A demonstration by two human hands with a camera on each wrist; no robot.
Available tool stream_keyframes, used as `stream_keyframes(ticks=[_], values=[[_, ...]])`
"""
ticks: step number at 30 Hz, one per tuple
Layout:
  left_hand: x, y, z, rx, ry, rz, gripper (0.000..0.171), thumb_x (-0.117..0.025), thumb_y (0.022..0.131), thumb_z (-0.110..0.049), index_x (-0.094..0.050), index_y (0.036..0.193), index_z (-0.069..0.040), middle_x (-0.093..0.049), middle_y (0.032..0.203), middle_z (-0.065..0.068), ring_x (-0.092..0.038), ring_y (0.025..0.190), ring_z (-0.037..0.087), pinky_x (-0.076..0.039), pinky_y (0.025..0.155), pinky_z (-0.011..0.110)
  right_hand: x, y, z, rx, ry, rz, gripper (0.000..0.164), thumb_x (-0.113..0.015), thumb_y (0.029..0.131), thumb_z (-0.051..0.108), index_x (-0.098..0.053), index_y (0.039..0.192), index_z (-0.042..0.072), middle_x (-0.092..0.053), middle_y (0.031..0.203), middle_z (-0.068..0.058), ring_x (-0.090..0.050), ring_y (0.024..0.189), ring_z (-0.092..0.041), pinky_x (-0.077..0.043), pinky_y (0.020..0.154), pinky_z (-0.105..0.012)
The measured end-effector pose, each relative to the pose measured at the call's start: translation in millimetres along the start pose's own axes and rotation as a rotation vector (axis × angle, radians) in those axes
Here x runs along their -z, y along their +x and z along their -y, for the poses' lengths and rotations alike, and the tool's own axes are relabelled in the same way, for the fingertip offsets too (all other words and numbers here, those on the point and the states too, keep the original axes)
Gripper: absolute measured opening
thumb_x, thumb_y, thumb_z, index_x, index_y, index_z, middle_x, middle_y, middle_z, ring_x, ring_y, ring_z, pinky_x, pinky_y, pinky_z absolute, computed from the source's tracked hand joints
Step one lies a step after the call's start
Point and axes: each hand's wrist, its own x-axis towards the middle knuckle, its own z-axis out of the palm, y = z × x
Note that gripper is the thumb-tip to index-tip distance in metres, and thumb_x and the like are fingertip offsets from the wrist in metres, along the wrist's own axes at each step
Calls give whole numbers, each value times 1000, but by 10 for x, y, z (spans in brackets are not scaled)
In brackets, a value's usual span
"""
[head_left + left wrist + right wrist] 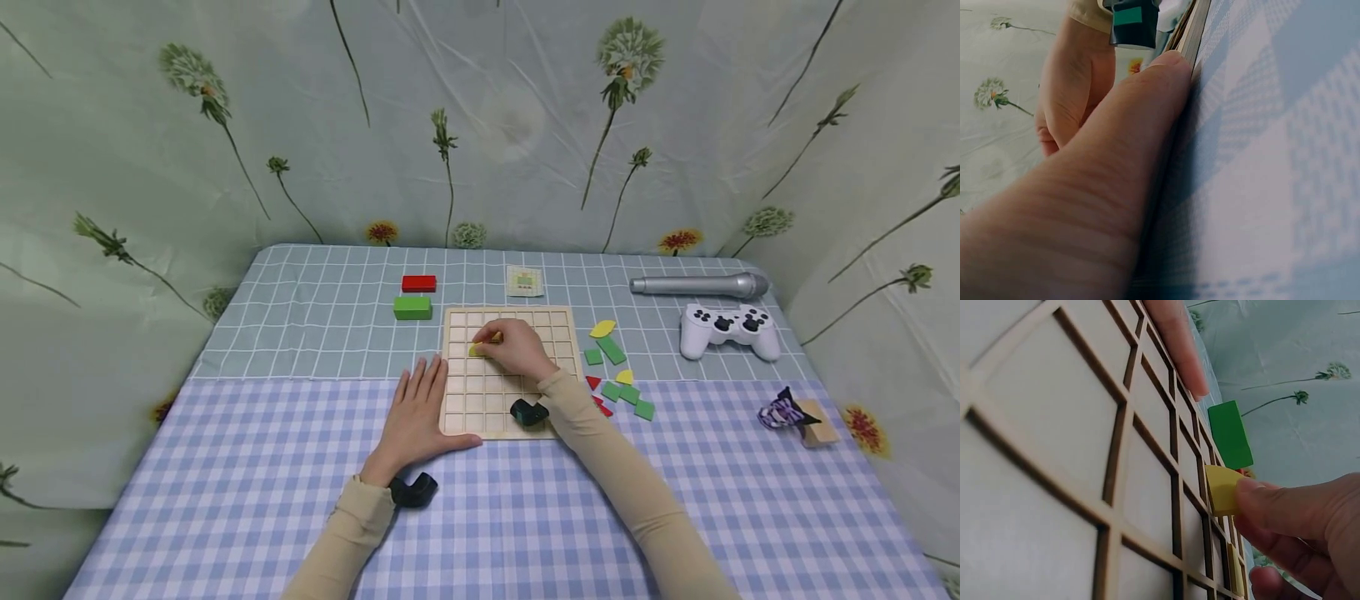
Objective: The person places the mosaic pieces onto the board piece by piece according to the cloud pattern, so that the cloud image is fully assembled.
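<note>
A wooden grid board (465,404) lies on the table between my hands. My right hand (517,346) pinches a yellow quarter-round piece (1221,489) between thumb and finger, its edge right at the grid strips in the right wrist view. Another yellow piece (1235,569) sits in the grid beyond it, partly covered by the right hand in the head view. My left hand (416,417) lies flat with fingers straight along the board's left side, the thumb reaching along its near edge.
Right of the board lie several green pieces (611,350), yellow pieces (602,328) and red pieces (593,382). A green block (412,309), red block (418,284) and picture card (524,282) are behind. Farther right are a microphone (697,286), game controller (729,329), purple-patterned item (782,412) and wooden block (819,425).
</note>
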Motion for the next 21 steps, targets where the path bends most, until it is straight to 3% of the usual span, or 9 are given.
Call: stream_keyframes(ticks=[6, 12, 21], values=[[5, -8, -12, -8, -1, -17, 124, -53, 68, -83, -12, 151, -2, -10, 157, 14, -1, 143, 29, 1, 113, 45, -11, 28, -2, -3, -66, 11, 10, -72, 86, 20, -76, 93, 15, -66, 87, 3, -56, 76, -13, -46, 68, -31], [8, -12, -9, -4, 3, -14, 124, -51, 68, -84, -12, 152, -2, -9, 157, 13, -1, 143, 29, 1, 113, 45, -6, 34, -14, 5, -151, 8, 11, -71, 87, 20, -78, 95, 17, -56, 81, 3, -49, 71, -14, -40, 58, -30], [8, -9, -6, -14, -11, -26, 124, -51, 68, -84, -12, 151, -2, -10, 157, 14, -1, 143, 29, 0, 113, 45, 39, -27, -56, 25, -132, -1, 13, -70, 87, 20, -77, 97, 16, -54, 82, 3, -48, 71, -14, -40, 59, -29]])
